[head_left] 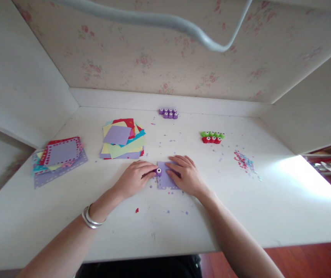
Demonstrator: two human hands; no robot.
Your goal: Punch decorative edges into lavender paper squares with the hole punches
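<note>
A small purple craft punch (159, 172) with a white top sits at the left edge of a lilac paper square (167, 180). Thumb and fingers of my left hand (135, 177) are closed on the punch. My right hand (187, 173) lies on the right part of the paper with its fingers spread, pressing it to the desk. Small punched holes run along the paper's lower edge. Bits of cut paper (168, 211) lie around it. The right side of the square is covered by my hand.
Loose coloured papers (117, 135) are piled at the back left; edge-punched sheets (63, 152) lie farther left. Purple punches (170, 115) stand by the back wall, green and red ones (212, 137) right of them. Confetti (244, 161) is heaped at right. A white cable (154, 19) hangs above.
</note>
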